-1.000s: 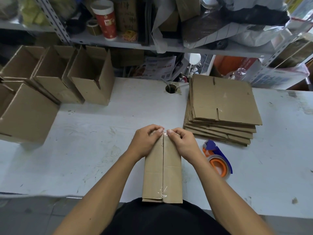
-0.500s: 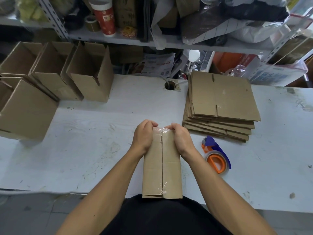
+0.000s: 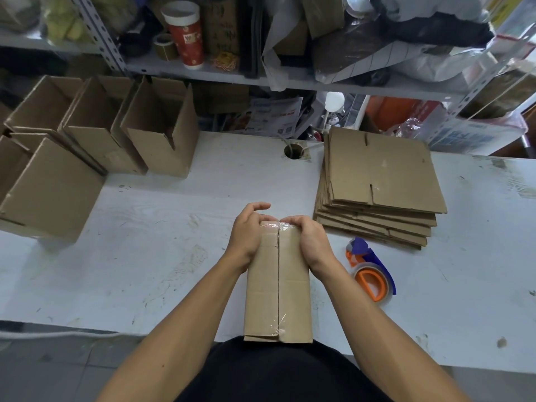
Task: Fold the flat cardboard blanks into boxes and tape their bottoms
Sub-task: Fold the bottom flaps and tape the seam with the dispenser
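Observation:
A folded cardboard box (image 3: 278, 285) stands bottom-up at the table's near edge against my body, clear tape running along its centre seam. My left hand (image 3: 248, 233) and my right hand (image 3: 310, 239) flank its far end, fingers curled over the far edge and pressing the tape end down there. A stack of flat cardboard blanks (image 3: 380, 184) lies to the right. An orange and blue tape dispenser (image 3: 371, 274) rests on the table just right of my right wrist.
Several finished open boxes (image 3: 101, 134) line the far left of the white table (image 3: 162, 233), one large box (image 3: 49, 190) nearest. A cable hole (image 3: 294, 150) sits mid-back. Cluttered metal shelves (image 3: 232, 71) run behind the table.
Both hands have slid from the top of the seam to wrap over the box's far edge, pressing the tape end down. The box stays in place.

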